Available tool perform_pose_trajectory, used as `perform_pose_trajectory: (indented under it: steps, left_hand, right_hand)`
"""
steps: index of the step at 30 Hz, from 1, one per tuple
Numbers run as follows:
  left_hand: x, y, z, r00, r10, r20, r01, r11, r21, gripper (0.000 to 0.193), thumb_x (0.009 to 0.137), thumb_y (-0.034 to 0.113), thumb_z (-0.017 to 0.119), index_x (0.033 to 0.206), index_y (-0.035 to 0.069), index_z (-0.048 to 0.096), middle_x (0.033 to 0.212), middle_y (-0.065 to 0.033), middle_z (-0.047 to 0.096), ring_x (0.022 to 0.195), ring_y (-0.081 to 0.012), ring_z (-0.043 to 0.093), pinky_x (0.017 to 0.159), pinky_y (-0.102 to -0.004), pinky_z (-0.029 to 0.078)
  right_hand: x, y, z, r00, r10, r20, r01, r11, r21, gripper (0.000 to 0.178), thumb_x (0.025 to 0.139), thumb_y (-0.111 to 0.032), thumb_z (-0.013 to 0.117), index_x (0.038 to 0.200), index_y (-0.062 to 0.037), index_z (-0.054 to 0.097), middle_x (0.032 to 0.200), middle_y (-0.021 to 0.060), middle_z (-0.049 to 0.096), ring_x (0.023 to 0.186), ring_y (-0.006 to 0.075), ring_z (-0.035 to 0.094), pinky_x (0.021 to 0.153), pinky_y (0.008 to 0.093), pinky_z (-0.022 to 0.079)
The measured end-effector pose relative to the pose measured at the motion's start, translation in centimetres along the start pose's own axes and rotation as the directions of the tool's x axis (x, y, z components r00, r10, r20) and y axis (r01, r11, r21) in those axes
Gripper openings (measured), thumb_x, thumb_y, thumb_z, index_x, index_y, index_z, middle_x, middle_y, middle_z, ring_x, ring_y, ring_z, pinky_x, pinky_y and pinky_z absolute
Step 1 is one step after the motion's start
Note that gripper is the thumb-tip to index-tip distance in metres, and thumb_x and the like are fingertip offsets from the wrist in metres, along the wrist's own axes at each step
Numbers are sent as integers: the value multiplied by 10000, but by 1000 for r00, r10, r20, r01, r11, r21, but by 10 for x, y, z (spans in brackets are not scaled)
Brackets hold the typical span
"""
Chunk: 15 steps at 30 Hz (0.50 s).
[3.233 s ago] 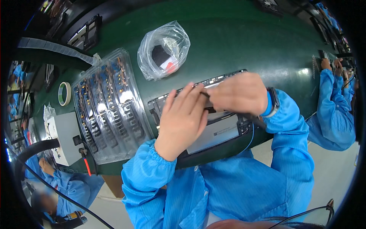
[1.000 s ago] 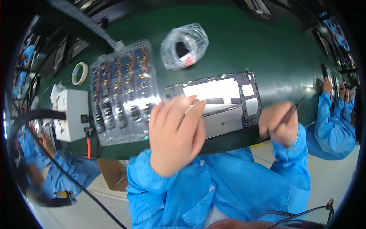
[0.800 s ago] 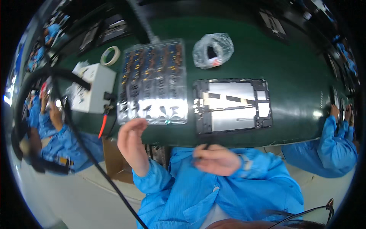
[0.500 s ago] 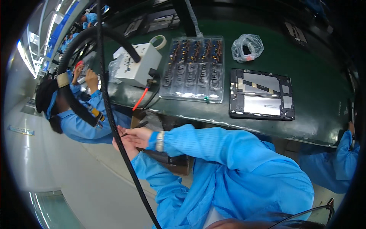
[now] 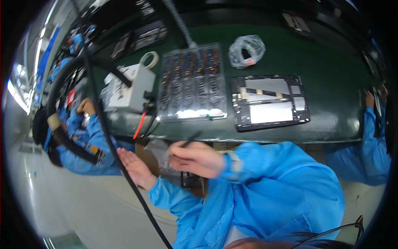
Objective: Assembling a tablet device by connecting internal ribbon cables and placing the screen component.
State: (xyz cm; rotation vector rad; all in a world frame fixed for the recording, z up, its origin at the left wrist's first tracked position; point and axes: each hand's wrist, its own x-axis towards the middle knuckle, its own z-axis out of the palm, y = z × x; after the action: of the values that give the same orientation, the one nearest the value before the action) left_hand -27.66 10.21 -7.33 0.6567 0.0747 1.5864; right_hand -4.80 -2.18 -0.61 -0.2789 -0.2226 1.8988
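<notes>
My left hand (image 5: 137, 169) is held low, in front of the bench, palm up with its fingers stretched out and nothing on them. To its right, my right hand (image 5: 198, 159) is closed around a thin dark stick-like tool (image 5: 192, 138), whose tip points up toward the bench edge; motion blurs it and its kind cannot be made out. Beyond the hands, a clear plastic tray (image 5: 160, 108) lies on the bench, filled with rows of small circuit boards and dark parts. Right of the tray rests an opened tablet (image 5: 271, 112), its silver insides facing up.
On the green bench (image 5: 331, 120) stand a white box (image 5: 139, 89) with a black hose, a tape roll (image 5: 155, 60) and a clear plastic bag (image 5: 247, 50). A black cable (image 5: 103, 120) hangs before my left hand. Co-workers sit left and right; a carton (image 5: 151, 162) is below.
My right hand has drawn away from my left palm, moving right with the dark tool. My left hand now lies flat and apart. The whole view has shifted slightly.
</notes>
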Motion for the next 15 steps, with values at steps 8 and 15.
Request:
perform_pose_trajectory:
  steps: [8, 15]
  left_hand:
    - [-18, -154, 184, 844, -481, 239, 89, 564, 821, 379, 894, 207, 376, 1116, -65, 519, 1150, -158, 538, 1080, -245, 506, 938, -361, 390]
    - [-22, -292, 249, 412, -694, 591, -639, 242, 730, 284, 785, 88, 565, 1040, -36, 558, 1066, -175, 557, 967, -338, 538, 852, -368, 429]
  right_hand:
    - [-184, -195, -31, 588, -800, 122, 55, -112, -992, 147, 774, -53, 623, 907, 8, 639, 895, 113, 643, 806, 168, 608, 732, 316, 484]
    - [-147, -257, -104, 633, -770, 81, -142, -219, -965, 137, 759, -94, 635, 867, -12, 650, 815, 87, 637, 712, 163, 592, 649, 261, 479]
